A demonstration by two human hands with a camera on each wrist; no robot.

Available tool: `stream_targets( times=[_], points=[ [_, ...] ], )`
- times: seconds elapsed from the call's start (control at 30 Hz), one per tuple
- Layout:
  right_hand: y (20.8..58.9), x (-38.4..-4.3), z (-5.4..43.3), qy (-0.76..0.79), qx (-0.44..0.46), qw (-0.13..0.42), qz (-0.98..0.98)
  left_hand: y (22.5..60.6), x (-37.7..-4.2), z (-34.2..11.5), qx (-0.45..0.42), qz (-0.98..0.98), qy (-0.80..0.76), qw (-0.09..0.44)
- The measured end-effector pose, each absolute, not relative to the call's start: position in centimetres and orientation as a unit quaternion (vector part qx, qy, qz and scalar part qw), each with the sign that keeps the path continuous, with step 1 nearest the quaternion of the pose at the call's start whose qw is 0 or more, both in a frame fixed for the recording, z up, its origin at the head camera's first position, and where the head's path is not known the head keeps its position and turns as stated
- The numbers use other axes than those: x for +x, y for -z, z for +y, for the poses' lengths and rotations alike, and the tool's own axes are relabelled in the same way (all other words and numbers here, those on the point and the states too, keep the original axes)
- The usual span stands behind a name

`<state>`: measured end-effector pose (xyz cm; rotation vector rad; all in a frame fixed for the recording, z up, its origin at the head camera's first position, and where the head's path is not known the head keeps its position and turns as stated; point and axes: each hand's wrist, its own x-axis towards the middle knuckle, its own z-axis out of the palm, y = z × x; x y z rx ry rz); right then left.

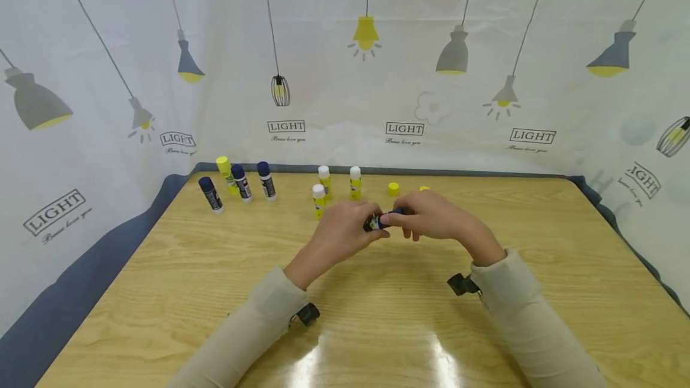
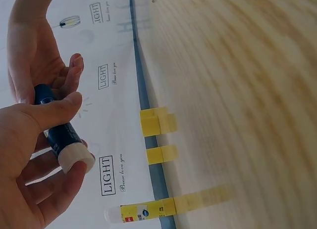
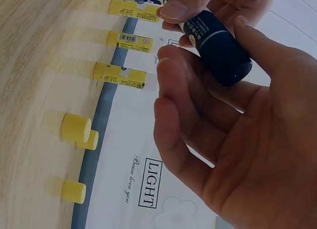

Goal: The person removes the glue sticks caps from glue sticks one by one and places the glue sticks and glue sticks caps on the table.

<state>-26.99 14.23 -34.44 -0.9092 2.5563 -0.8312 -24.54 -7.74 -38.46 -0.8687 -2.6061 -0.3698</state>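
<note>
Above the middle of the table, my left hand [image 1: 342, 229] grips a dark blue glue stick [image 2: 65, 136] by its body, with its white base towards the palm side in the left wrist view. My right hand [image 1: 439, 215] holds the dark blue cap [image 3: 220, 53] at the other end, thumb on one side and curled fingers on the other. The stick lies tilted between both hands. Just behind the left hand stand several yellow glue sticks with white tops, the nearest one [image 1: 319, 196] partly covered by that hand.
At the back left stand three blue-capped glue sticks, one of them [image 1: 212, 196] nearest the edge, and a yellow-capped one [image 1: 223, 167]. Small yellow caps [image 3: 76, 127] rest on the wooden table [image 1: 215, 268] behind the right hand. A printed curtain [image 1: 345, 94] encloses the table.
</note>
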Motion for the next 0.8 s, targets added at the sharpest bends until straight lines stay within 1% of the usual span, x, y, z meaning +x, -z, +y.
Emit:
stream_targets(
  times=[0.2, 0.8],
  points=[
    [34.55, -26.96, 14.19, 0.276, -0.311, 0.157, 0.896, 38.67, -24.62, -7.69, -0.318, -0.92, 0.116, 0.196],
    [34.93, -27.23, 13.97, 0.231, -0.328, 0.159, 0.902, 38.78, -24.57, -7.61, -0.324, -0.926, 0.102, 0.166]
  ],
)
